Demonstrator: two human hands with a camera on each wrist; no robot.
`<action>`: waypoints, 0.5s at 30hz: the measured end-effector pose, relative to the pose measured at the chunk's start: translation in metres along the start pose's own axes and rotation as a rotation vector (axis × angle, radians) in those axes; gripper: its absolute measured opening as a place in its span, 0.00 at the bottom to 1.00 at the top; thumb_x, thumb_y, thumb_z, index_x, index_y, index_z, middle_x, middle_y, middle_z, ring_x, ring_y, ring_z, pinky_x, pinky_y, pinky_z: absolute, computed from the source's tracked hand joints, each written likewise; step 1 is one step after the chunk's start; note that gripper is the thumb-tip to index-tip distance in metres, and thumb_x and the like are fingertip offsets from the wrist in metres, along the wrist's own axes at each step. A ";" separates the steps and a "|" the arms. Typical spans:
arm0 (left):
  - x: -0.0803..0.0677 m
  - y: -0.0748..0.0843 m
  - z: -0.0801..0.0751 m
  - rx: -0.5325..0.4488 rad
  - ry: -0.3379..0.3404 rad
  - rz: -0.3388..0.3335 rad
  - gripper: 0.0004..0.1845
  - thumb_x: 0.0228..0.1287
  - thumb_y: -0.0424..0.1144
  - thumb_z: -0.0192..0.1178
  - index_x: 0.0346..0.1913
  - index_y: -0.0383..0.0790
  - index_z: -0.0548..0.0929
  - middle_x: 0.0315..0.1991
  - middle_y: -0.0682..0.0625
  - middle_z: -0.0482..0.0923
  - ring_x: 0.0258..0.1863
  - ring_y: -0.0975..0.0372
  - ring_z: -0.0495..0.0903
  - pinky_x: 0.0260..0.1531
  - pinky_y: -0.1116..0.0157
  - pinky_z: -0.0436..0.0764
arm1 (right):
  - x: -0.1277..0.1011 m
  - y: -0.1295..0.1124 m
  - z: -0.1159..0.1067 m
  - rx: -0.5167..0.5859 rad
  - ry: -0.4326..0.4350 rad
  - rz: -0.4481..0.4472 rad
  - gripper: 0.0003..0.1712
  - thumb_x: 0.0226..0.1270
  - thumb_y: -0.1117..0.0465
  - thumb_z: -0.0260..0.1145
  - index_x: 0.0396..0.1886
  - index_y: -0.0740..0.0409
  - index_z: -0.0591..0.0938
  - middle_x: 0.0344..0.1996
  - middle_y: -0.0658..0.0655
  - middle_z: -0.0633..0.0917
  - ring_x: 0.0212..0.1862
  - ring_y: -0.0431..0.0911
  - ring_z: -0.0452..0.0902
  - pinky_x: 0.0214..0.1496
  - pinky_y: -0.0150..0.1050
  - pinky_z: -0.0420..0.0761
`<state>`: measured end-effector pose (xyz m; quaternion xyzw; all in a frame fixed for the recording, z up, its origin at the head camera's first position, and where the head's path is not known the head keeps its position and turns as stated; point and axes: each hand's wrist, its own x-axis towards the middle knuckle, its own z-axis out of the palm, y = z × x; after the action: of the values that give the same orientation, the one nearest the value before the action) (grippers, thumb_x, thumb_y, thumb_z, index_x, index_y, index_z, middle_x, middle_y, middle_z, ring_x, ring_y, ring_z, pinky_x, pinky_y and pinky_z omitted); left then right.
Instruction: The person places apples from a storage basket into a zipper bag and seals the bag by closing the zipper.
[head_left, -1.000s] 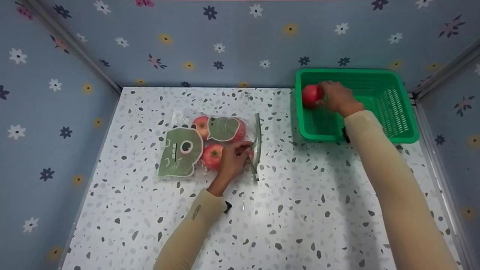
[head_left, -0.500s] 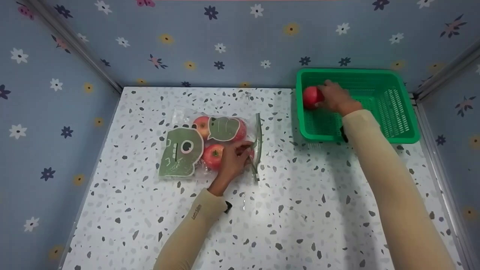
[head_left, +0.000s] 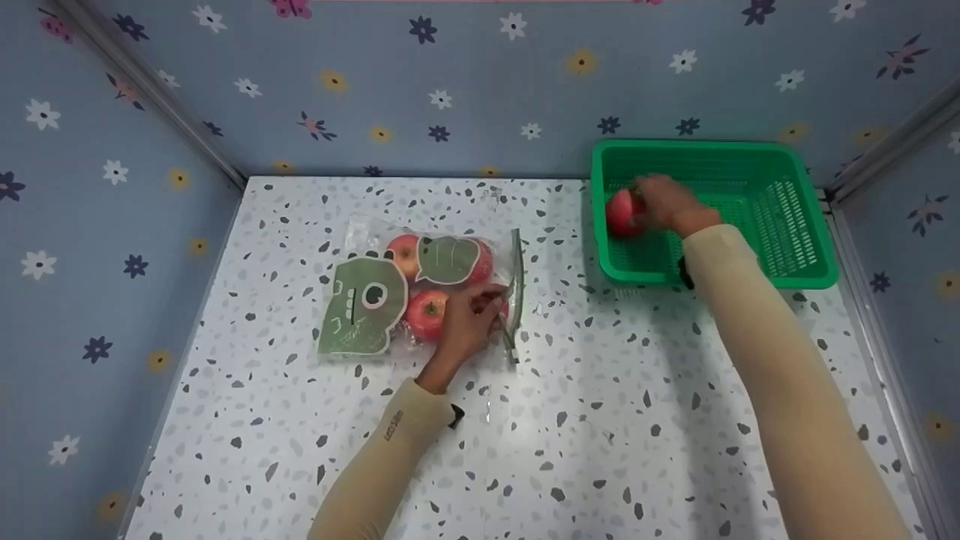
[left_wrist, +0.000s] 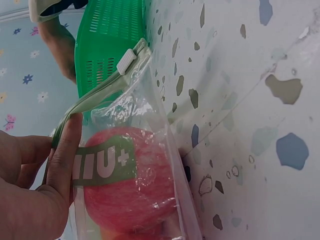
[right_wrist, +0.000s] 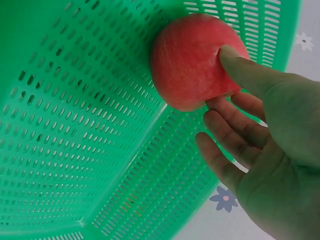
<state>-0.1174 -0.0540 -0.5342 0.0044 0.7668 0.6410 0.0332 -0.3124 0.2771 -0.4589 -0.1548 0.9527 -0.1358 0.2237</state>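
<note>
Right grip (right_wrist: 260, 150) on smooth round apple (right_wrist: 192, 60)

- Both arms wear long, close-fitting, cream-beige fabric sleeves, the left sleeve (head_left: 382, 457) and the right sleeve (head_left: 780, 375), each ending at the wrist.
- The left sleeve carries small dark lettering near its cuff, too small to read.
- A small black strap or tab (head_left: 455, 415) sits at the left wrist; another black tab (head_left: 686, 271) sits at the right wrist.
- The left hand (head_left: 465, 322) and the right hand (head_left: 664, 202) are bare, ungloved.
</note>
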 end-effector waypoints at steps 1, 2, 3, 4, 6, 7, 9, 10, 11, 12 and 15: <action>0.000 0.000 0.000 -0.001 0.001 0.000 0.11 0.74 0.27 0.59 0.54 0.31 0.86 0.39 0.37 0.85 0.30 0.63 0.80 0.27 0.71 0.80 | 0.000 -0.001 0.000 -0.005 -0.002 0.001 0.33 0.75 0.64 0.65 0.74 0.69 0.66 0.67 0.75 0.70 0.66 0.68 0.69 0.67 0.66 0.75; 0.000 0.000 0.000 -0.003 0.003 0.002 0.11 0.74 0.26 0.59 0.54 0.31 0.86 0.38 0.37 0.85 0.30 0.63 0.80 0.27 0.71 0.80 | 0.000 -0.001 0.001 -0.008 -0.006 0.004 0.33 0.75 0.64 0.65 0.75 0.68 0.66 0.67 0.75 0.70 0.66 0.68 0.68 0.67 0.66 0.75; 0.000 0.000 0.000 -0.002 0.004 0.004 0.11 0.74 0.26 0.59 0.54 0.31 0.87 0.38 0.37 0.85 0.30 0.63 0.80 0.27 0.72 0.80 | -0.001 -0.002 0.001 -0.007 -0.014 0.009 0.34 0.75 0.64 0.66 0.75 0.67 0.66 0.67 0.74 0.69 0.66 0.68 0.68 0.68 0.67 0.74; 0.001 0.000 0.000 -0.001 0.006 0.006 0.11 0.74 0.26 0.59 0.54 0.31 0.87 0.38 0.37 0.85 0.30 0.63 0.80 0.27 0.72 0.80 | -0.001 -0.002 0.001 0.002 -0.027 0.015 0.35 0.75 0.64 0.66 0.76 0.66 0.65 0.67 0.74 0.69 0.66 0.67 0.67 0.68 0.67 0.74; 0.001 0.000 0.000 0.003 0.008 0.012 0.11 0.73 0.26 0.59 0.53 0.30 0.87 0.39 0.36 0.85 0.29 0.63 0.80 0.27 0.72 0.80 | -0.002 -0.002 0.001 0.018 -0.054 0.020 0.36 0.75 0.64 0.66 0.76 0.65 0.63 0.68 0.74 0.70 0.67 0.67 0.68 0.69 0.67 0.73; 0.001 -0.001 0.000 0.006 0.010 0.015 0.11 0.73 0.26 0.59 0.53 0.30 0.87 0.39 0.36 0.85 0.29 0.63 0.80 0.27 0.72 0.80 | -0.002 -0.002 0.001 0.021 -0.065 0.020 0.36 0.75 0.64 0.66 0.76 0.65 0.62 0.69 0.73 0.70 0.67 0.67 0.68 0.70 0.67 0.73; 0.000 0.000 0.000 0.018 0.013 0.018 0.11 0.73 0.26 0.59 0.53 0.30 0.87 0.40 0.36 0.86 0.31 0.63 0.80 0.28 0.72 0.80 | -0.002 -0.002 0.001 0.003 -0.081 0.012 0.37 0.74 0.64 0.66 0.77 0.66 0.61 0.69 0.74 0.71 0.68 0.66 0.68 0.70 0.67 0.72; -0.001 0.000 0.000 0.023 0.015 0.019 0.11 0.73 0.26 0.59 0.53 0.31 0.87 0.40 0.37 0.86 0.31 0.62 0.81 0.28 0.72 0.80 | -0.002 -0.002 0.001 -0.010 -0.086 0.007 0.38 0.74 0.64 0.66 0.77 0.66 0.62 0.69 0.74 0.71 0.68 0.66 0.68 0.71 0.66 0.72; -0.001 0.001 0.000 0.029 0.016 0.020 0.11 0.73 0.26 0.59 0.53 0.31 0.87 0.41 0.37 0.86 0.32 0.62 0.82 0.29 0.72 0.81 | -0.001 -0.002 0.001 -0.023 -0.086 0.001 0.37 0.73 0.63 0.66 0.76 0.67 0.62 0.68 0.74 0.71 0.68 0.66 0.68 0.71 0.66 0.72; -0.002 0.001 0.000 0.034 0.017 0.021 0.11 0.74 0.26 0.59 0.53 0.31 0.87 0.41 0.37 0.86 0.33 0.61 0.82 0.29 0.72 0.81 | -0.001 -0.002 0.002 -0.034 -0.088 -0.003 0.37 0.73 0.63 0.66 0.76 0.68 0.63 0.67 0.74 0.71 0.67 0.66 0.68 0.70 0.66 0.72; -0.002 0.002 0.000 0.041 0.017 0.021 0.11 0.74 0.26 0.59 0.54 0.31 0.86 0.43 0.37 0.87 0.36 0.59 0.84 0.30 0.71 0.82 | -0.001 -0.002 0.002 -0.033 -0.108 0.010 0.36 0.73 0.63 0.66 0.75 0.67 0.63 0.65 0.73 0.72 0.64 0.64 0.69 0.68 0.64 0.74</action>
<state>-0.1155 -0.0537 -0.5323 0.0074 0.7800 0.6254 0.0199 -0.3103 0.2752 -0.4601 -0.1609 0.9421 -0.1104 0.2727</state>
